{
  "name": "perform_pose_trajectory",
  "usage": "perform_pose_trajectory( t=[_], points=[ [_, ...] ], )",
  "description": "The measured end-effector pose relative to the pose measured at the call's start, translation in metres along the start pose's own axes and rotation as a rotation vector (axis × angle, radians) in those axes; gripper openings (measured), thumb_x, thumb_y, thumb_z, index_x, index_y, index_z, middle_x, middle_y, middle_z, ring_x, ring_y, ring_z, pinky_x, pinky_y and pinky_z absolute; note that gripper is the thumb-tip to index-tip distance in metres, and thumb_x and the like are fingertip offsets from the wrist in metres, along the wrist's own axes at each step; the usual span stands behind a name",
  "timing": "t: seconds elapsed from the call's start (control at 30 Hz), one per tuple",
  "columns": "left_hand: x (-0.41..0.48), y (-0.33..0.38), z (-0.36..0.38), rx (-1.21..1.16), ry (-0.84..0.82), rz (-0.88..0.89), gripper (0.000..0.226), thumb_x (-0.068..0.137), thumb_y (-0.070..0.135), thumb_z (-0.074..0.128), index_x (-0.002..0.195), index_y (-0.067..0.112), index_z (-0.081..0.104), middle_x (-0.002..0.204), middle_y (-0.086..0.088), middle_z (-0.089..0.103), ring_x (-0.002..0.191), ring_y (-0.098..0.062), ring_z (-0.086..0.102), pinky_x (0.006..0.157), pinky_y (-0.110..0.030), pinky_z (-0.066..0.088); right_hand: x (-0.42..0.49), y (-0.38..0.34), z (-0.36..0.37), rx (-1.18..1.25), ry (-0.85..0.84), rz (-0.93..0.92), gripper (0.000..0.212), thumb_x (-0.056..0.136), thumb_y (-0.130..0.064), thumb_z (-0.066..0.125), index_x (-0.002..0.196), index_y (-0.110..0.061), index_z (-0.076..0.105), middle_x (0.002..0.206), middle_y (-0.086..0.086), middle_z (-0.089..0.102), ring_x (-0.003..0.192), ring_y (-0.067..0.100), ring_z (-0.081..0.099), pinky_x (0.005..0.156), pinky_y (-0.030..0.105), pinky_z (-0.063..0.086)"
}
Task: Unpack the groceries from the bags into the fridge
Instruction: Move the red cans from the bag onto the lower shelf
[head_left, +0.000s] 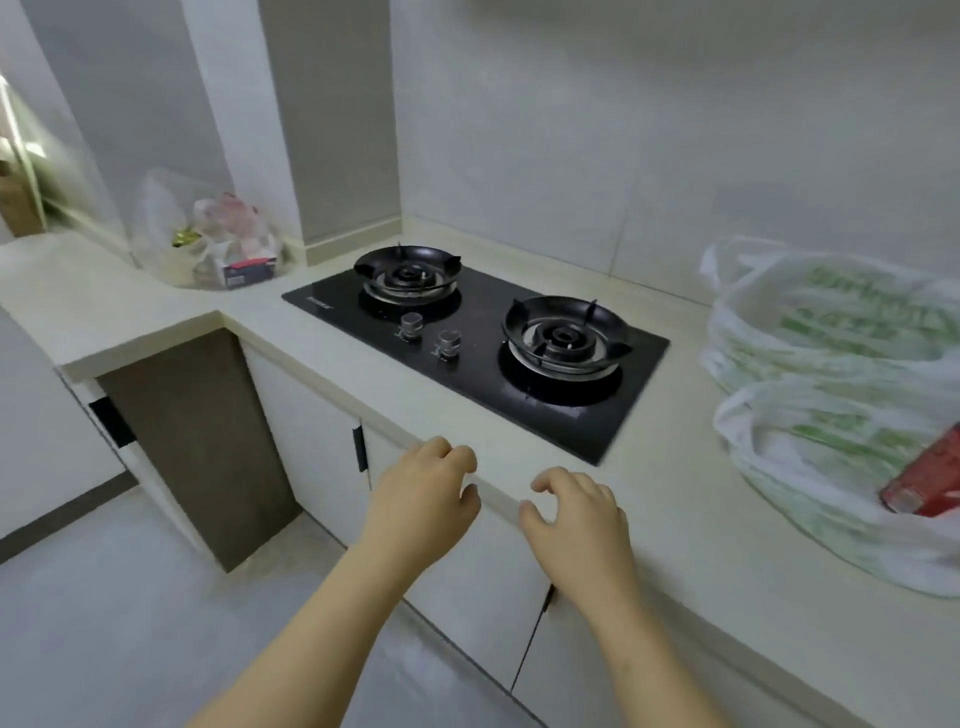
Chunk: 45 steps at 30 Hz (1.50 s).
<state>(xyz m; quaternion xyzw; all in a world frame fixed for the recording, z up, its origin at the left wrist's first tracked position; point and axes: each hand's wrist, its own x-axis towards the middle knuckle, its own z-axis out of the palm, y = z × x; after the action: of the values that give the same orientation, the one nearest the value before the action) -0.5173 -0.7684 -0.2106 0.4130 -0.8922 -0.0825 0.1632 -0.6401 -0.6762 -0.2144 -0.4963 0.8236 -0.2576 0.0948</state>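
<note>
Head view. We see the left hand (426, 493) and the right hand (576, 519) hovering side by side at the front edge of the bench (675, 499). Their fingers (454, 460) are loosely curled and released, grasping nothing. We cannot tell whether they touch the edge.

The groceries sit in three containers.
- **Upper white bag** (831, 322): it lies at the right of the bench with green print and slack handles. Its contents are hidden.
- **Lower white bag** (821, 467): it lies just in front of the upper one, touching it. A red carton (930, 478) pokes out of its mouth.
- **Clear bag** (208, 244): it stands in the far left corner, well apart from both hands. It holds several blurred packages, among them a small box (249, 270) with a dark label.

A gas hob (478, 338) lies between the clear bag and the white pair. We cannot make out the fridge in this view.

We judge the main risks as follows.
- The thin film may tear or sag if a bag is lifted by one handle.
- The red carton is already half out and may slide onto the bench or the floor if that bag is tipped.
- A bag dragged over the hob may snag on the pan supports (566, 332).
- Reaching for the clear bag takes an arm across the burners.
</note>
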Motion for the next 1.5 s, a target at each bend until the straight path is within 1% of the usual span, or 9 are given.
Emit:
perform_pose_trajectory(
  t=[0.13,0.3,0.43,0.57,1.03,1.13,1.2,1.3,1.5],
  points=[
    [0.062,0.02,0.012,-0.023,-0.052,0.168,0.033,0.095,0.03,0.041,0.126,0.022,0.049,0.121,0.005,0.051,0.113,-0.015,0.045,0.083,-0.025,0.044,0.037,0.019,-0.015,-0.002,0.108,0.142,0.026,0.093,-0.032,0.047,0.118,-0.025,0.052,0.122,-0.009,0.053,0.116,0.015,0.041,0.096,0.027,0.033],
    [0.12,0.057,0.032,-0.047,-0.1,0.37,0.028,0.094,0.03,0.043,0.118,0.022,0.054,0.111,0.005,0.053,0.102,-0.015,0.048,0.078,-0.026,0.047,0.061,0.052,-0.035,-0.003,0.251,0.312,0.025,0.092,-0.032,0.05,0.115,-0.024,0.054,0.117,-0.006,0.056,0.112,0.018,0.045,0.093,0.029,0.037],
    [0.147,0.1,0.055,-0.102,-0.15,0.454,0.03,0.093,0.032,0.044,0.119,0.022,0.054,0.11,0.005,0.052,0.103,-0.016,0.047,0.072,-0.026,0.044,0.062,0.088,-0.049,-0.007,0.325,0.404,0.023,0.09,-0.029,0.052,0.112,-0.022,0.056,0.114,-0.005,0.058,0.111,0.019,0.047,0.094,0.03,0.038],
    [0.164,0.148,0.076,-0.139,-0.182,0.539,0.033,0.094,0.034,0.044,0.124,0.024,0.051,0.116,0.006,0.052,0.109,-0.015,0.046,0.079,-0.026,0.045,0.067,0.13,-0.07,-0.014,0.404,0.473,0.023,0.09,-0.028,0.054,0.111,-0.021,0.058,0.114,-0.004,0.06,0.111,0.018,0.049,0.093,0.03,0.038],
    [0.2,0.291,0.145,-0.223,-0.226,0.495,0.031,0.094,0.036,0.044,0.123,0.027,0.052,0.116,0.008,0.051,0.107,-0.012,0.049,0.076,-0.023,0.042,0.086,0.29,-0.161,-0.015,0.694,0.537,0.014,0.081,-0.015,0.064,0.095,-0.011,0.067,0.099,0.004,0.064,0.097,0.026,0.056,0.082,0.033,0.043],
    [0.205,0.305,0.152,-0.231,-0.24,0.492,0.032,0.094,0.036,0.044,0.123,0.026,0.052,0.118,0.008,0.051,0.108,-0.012,0.049,0.075,-0.021,0.04,0.093,0.302,-0.17,-0.095,0.785,0.543,0.016,0.078,-0.012,0.067,0.094,-0.01,0.069,0.107,0.008,0.062,0.102,0.032,0.05,0.084,0.034,0.038],
    [0.21,0.311,0.155,-0.224,-0.244,0.492,0.031,0.094,0.036,0.043,0.123,0.027,0.052,0.118,0.01,0.051,0.108,-0.01,0.049,0.073,-0.019,0.038,0.098,0.309,-0.178,-0.136,0.778,0.573,0.027,0.078,-0.015,0.067,0.105,-0.013,0.066,0.126,0.011,0.053,0.115,0.033,0.043,0.094,0.038,0.035],
    [0.218,0.317,0.158,-0.245,-0.261,0.487,0.03,0.094,0.035,0.044,0.122,0.027,0.052,0.119,0.011,0.051,0.108,-0.008,0.049,0.074,-0.018,0.04,0.106,0.32,-0.192,-0.149,0.621,0.668,0.046,0.085,-0.026,0.06,0.129,-0.022,0.05,0.152,0.009,0.022,0.138,0.03,0.018,0.109,0.04,0.021],
    [0.229,0.32,0.164,-0.316,-0.343,0.451,0.028,0.093,0.033,0.047,0.119,0.026,0.055,0.117,0.008,0.053,0.108,-0.008,0.051,0.085,-0.025,0.047,0.124,0.339,-0.208,-0.111,0.475,0.709,0.063,0.091,-0.033,0.052,0.146,-0.03,0.022,0.157,0.007,0.003,0.144,0.026,0.002,0.113,0.041,0.015]
  ],
)
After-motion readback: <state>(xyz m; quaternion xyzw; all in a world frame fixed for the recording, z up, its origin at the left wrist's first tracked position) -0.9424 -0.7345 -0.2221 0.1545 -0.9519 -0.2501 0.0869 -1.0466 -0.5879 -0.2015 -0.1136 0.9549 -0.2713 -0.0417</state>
